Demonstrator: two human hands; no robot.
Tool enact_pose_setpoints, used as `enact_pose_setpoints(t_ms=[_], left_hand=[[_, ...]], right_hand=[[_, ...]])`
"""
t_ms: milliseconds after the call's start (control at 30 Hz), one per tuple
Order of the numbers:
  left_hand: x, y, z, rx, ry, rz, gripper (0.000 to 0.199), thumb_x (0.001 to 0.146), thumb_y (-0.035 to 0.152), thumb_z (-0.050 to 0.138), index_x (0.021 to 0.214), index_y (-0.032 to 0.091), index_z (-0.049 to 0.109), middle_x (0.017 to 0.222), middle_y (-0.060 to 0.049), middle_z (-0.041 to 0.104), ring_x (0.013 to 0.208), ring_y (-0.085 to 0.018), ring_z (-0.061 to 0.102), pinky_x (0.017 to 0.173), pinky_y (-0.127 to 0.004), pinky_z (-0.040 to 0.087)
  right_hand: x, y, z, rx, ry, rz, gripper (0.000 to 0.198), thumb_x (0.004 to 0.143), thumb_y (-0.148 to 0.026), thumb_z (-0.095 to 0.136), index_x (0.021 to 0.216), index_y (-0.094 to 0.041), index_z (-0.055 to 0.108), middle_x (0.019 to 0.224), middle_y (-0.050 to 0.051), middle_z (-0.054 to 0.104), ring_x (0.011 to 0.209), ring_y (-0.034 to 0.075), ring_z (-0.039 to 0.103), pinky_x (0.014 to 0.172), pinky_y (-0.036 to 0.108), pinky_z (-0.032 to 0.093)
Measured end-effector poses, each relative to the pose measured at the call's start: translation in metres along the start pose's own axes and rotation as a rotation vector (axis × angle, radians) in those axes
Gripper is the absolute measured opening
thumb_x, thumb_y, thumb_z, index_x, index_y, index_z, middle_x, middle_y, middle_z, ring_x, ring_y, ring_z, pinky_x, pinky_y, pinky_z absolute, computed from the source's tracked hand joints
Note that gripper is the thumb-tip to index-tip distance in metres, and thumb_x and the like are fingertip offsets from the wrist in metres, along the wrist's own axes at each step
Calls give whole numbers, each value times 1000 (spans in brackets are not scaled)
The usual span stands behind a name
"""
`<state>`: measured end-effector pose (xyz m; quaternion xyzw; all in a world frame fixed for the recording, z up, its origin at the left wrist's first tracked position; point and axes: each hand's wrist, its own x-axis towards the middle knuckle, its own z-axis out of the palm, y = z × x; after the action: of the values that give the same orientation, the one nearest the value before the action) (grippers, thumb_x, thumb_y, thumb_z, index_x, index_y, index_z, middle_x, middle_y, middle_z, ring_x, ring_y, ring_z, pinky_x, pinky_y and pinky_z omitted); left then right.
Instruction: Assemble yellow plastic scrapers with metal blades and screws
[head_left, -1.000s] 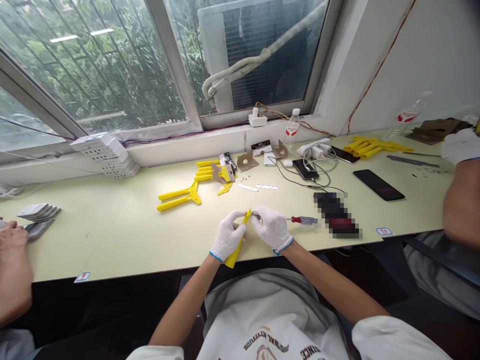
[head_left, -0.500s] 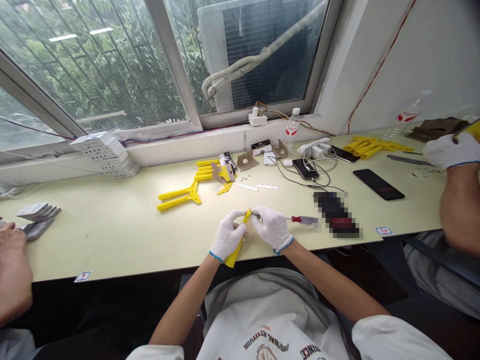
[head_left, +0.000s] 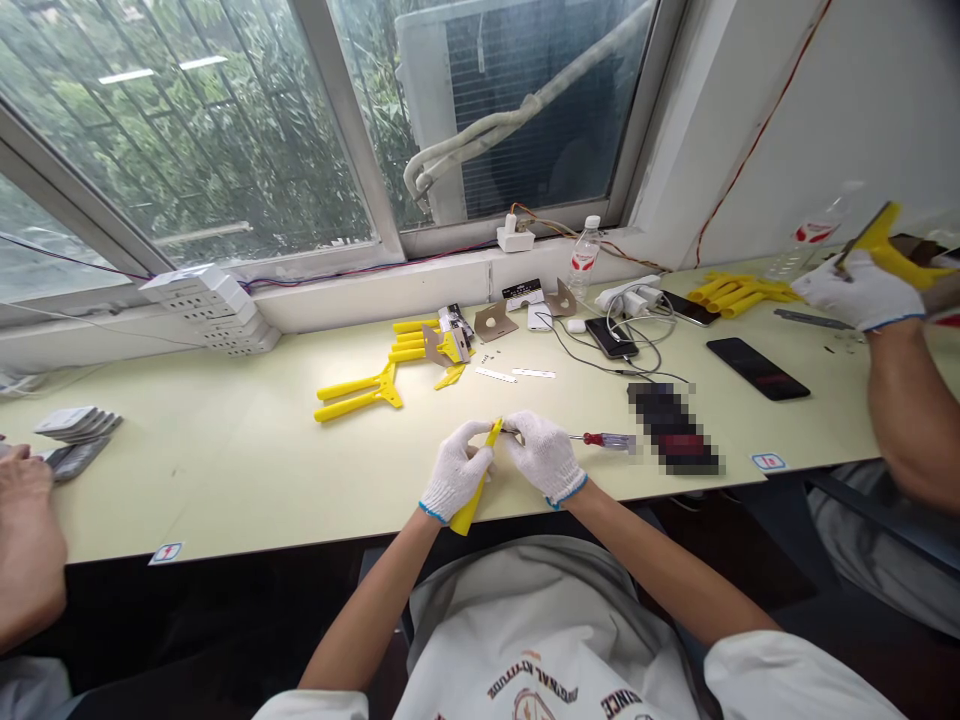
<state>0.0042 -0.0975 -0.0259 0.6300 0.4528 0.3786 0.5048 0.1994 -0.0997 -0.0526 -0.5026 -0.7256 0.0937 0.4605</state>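
My gloved left hand is closed around a yellow plastic scraper, tilted with its lower end at the table's front edge. My gloved right hand is closed at the scraper's upper end. A screwdriver with a clear and red handle sticks out to the right from behind this hand. Its shaft passes through the fingers, and a bit of metal shows beside the scraper; the exact contact is hidden. Ahead lie yellow scraper handles, a small yellow piece, two white strips and tiny screws.
Brown card pieces, a bottle, cabled phones and a power strip stand at the back. At right, a co-worker's gloved hand holds a yellow scraper. Another person's hand is at the left edge beside stacked packs.
My hands keep almost the same place; the screwdriver handle has shifted very slightly. The co-worker's gloved hand at right has moved left, bringing a yellow scraper into fuller view.
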Motion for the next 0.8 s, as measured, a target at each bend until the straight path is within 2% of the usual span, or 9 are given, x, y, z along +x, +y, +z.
enact_pose_setpoints(t_ms=[167,233,333,433,600,700,800], left_hand=[[-1,1,0,-14,4,-9,47,88,24,61,134,18,69,64,3,71,54,-17,67,61,-28,58],[-1,2,0,-17,4,-13,47,87,24,61,133,17,69,64,3,71,54,-16,67,61,-28,58],[-1,4,0,-26,6,-16,47,87,24,62,133,17,69,63,3,71,53,-16,67,60,-27,57],[-1,4,0,-22,6,-19,47,87,25,62,132,17,69,63,3,71,53,-16,66,60,-27,57],[-1,3,-1,-6,4,-18,46,88,26,62,132,16,68,65,2,72,53,-16,66,62,-28,57],[-1,2,-1,0,3,-12,45,89,26,61,132,17,68,65,2,72,54,-16,67,62,-28,57],[-1,3,-1,-3,2,-8,45,89,26,61,132,17,68,65,2,71,54,-16,66,63,-28,57]], right_hand=[[1,0,-2,-6,-54,-8,37,112,-43,49,108,-20,77,113,7,74,107,15,70,90,26,60],[2,0,-2,-1,-62,-17,32,109,-42,56,111,-18,76,113,8,74,104,15,71,88,28,61],[3,2,-3,10,-58,-33,34,111,-44,54,109,-18,75,110,8,75,100,14,71,88,28,62],[5,3,-2,23,-45,-49,41,112,-41,44,96,-21,77,105,8,77,101,14,72,87,25,60],[6,3,2,38,-20,-53,43,103,-28,41,78,-24,76,88,8,76,103,17,74,84,25,58],[4,13,-9,30,13,-34,43,98,-25,44,66,-23,71,77,7,73,99,16,74,80,25,57],[2,32,-36,-6,75,-7,43,94,-27,51,54,-19,63,68,6,70,91,16,73,78,27,57]])
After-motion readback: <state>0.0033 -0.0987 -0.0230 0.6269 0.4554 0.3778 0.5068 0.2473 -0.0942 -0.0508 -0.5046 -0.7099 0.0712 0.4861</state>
